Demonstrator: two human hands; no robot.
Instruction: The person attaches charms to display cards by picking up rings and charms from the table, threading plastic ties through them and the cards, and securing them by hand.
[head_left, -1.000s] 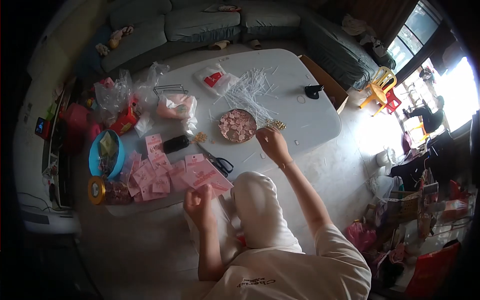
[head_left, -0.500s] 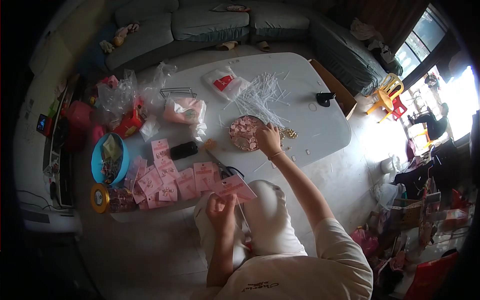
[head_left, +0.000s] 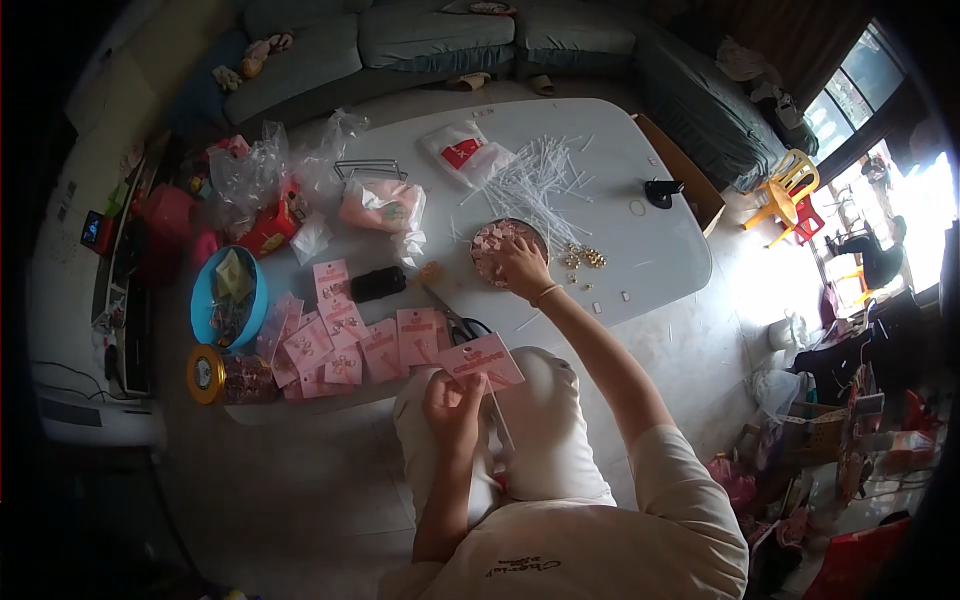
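Observation:
My left hand (head_left: 455, 408) pinches the lower edge of a pink printed card (head_left: 482, 362) above my lap. A thin white strip (head_left: 502, 422) hangs below that card. My right hand (head_left: 524, 268) reaches into a round dish (head_left: 474, 262) of small pink pieces (head_left: 490, 243), its fingers spread over them. Whether a fingertip touches a piece is too small to tell. Gold beads (head_left: 587, 257) lie just right of the dish. Several more pink cards (head_left: 343, 322), some with small items attached, overlap at the table's near left.
Behind the dish lie loose white strips (head_left: 548, 180) and a white bag (head_left: 466, 152). Scissors (head_left: 452, 318) and a black object (head_left: 378, 284) rest near the cards. A blue basin (head_left: 258, 300), a gold-lidded jar (head_left: 207, 373) and plastic bags (head_left: 250, 175) crowd the left.
My right hand has moved from the dish's right edge further over the pink pieces. My left hand still holds the card, now slightly turned. The whole view has shifted a little.

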